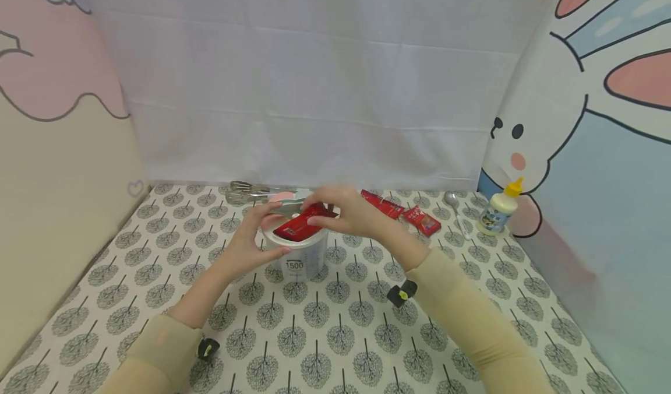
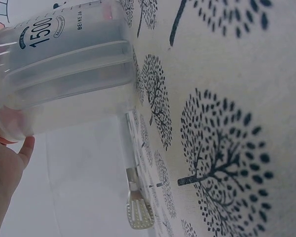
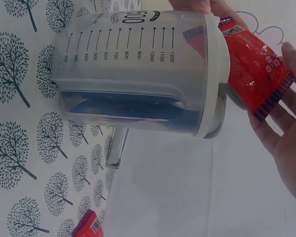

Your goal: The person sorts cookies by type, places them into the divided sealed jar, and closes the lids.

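Work in hand: a red packet point(image 1: 299, 228) at the mouth of a clear measuring jug point(image 1: 306, 266), which stands upright on the patterned bench point(image 1: 320, 347), left of centre.

Right hand point(image 1: 348, 212): fingers bent and closed on the packet, thumb opposed, a firm pinch. The packet slants across the mouth, its left end by the rim; contact with the rim could not be confirmed. Left hand point(image 1: 251, 239): fingers spread only as wide as the jug, holding it about the rim from the left, with the thumb on the near side.

Progress, in my judgement: partway. A dark blue item point(image 3: 128, 106) shows through the jug wall, so it seems some loading is done; its identity could not be established. The packet in hand is not yet fully inside and remains to be let go. More red packets point(image 1: 388, 206) lie at the far right of the jug, with another red packet point(image 1: 421, 221) beside them; if these belong to the same work, they are outstanding.

Also noted: metal utensils point(image 1: 243, 191) along the far edge behind the jug, a spoon point(image 1: 457, 214) to the right, and a yellow-capped bottle point(image 1: 495, 213) beyond it. None is being handled.
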